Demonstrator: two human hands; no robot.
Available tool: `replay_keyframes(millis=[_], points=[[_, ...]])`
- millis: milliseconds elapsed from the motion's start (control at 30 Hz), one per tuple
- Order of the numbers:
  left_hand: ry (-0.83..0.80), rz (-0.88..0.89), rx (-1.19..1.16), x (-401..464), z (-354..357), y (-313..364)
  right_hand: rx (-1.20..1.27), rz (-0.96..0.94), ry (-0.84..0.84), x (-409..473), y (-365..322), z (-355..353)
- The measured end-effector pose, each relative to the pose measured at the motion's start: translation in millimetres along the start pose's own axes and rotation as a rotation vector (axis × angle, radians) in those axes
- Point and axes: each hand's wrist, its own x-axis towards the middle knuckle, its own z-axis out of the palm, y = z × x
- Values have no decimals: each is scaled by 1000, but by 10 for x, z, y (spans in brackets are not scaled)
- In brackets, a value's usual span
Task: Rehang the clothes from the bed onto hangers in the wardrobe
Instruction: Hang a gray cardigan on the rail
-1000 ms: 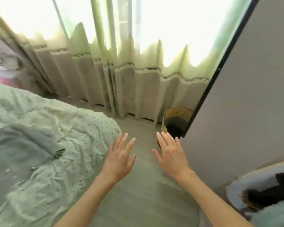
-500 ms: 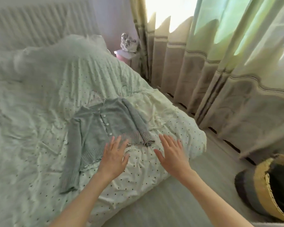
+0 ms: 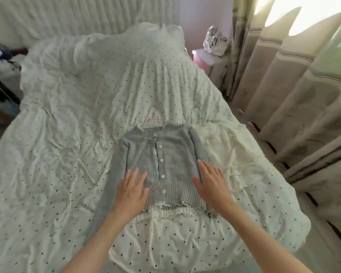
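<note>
A grey buttoned cardigan (image 3: 165, 154) lies flat and face up on the bed (image 3: 67, 174), which has a white dotted cover. A pink wire hanger (image 3: 153, 119) pokes out at the cardigan's collar. A cream garment (image 3: 224, 154) lies beside the cardigan on the right, with a second thin hanger (image 3: 197, 113) at its top. My left hand (image 3: 131, 191) is spread flat over the cardigan's lower left. My right hand (image 3: 211, 182) is spread over its lower right edge. Neither hand holds anything. The wardrobe is out of view.
Long beige curtains (image 3: 293, 95) hang along the right of the bed. A pink bedside table (image 3: 201, 58) with a white bag (image 3: 217, 41) stands at the far right corner. Dark clutter (image 3: 0, 66) sits at the far left.
My view swung left from the curtains and floor to the bed. The cardigan now lies centred under both hands, which have reached forward over it with fingers spread.
</note>
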Motion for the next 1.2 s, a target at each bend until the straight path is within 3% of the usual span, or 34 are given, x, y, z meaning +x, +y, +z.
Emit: replay_keyframes(millis=[300,433,567,767,1000,1133,1200], points=[[-29,-102,-94,1346,-75,-248,-58,-115,-90,1825,244,-18],[-9,-122,-77,2033,74,-570,-126,-122,-130,2611,352,246],[-111,-211,-67,2615,325,-960,-164,-51,-213,3255,394,651],[-200,-284,-64,3285,588,-1441,-272,-23,-300,3991,381,1161],[-100,-263,-39,3943,697,-1813,-150,33,-246,4647,340,1603],[-194,-283,-23,4123,761,-1948,-142,52,-318,4784,361,1784],[-184,-300,-21,4126,798,-1957,-88,60,-257,4783,353,1820]])
